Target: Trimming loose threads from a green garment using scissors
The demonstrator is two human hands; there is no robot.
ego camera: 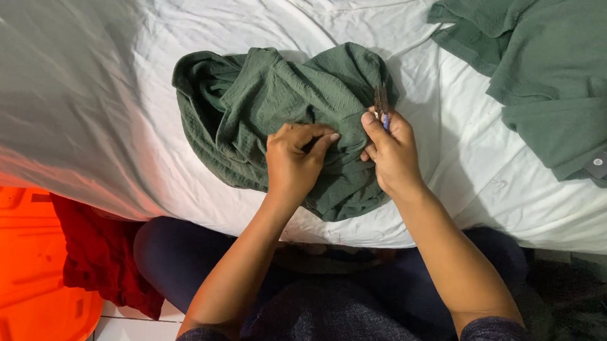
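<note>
A crumpled dark green garment (pixel 259 110) lies on a white sheet (pixel 106 98) in front of me. My left hand (pixel 295 160) pinches a fold of its fabric near the lower middle. Just to the right, my right hand (pixel 391 152) grips a small pair of thread snips (pixel 381 106), whose thin blades point up over the cloth. The two hands sit close together on the garment's lower right part.
A second green garment (pixel 554 60) with a dark tag (pixel 606 161) is spread at the upper right. An orange plastic bin (pixel 18 275) and a red cloth (pixel 100 257) stand at lower left beside my knees, on white floor tiles (pixel 125 339).
</note>
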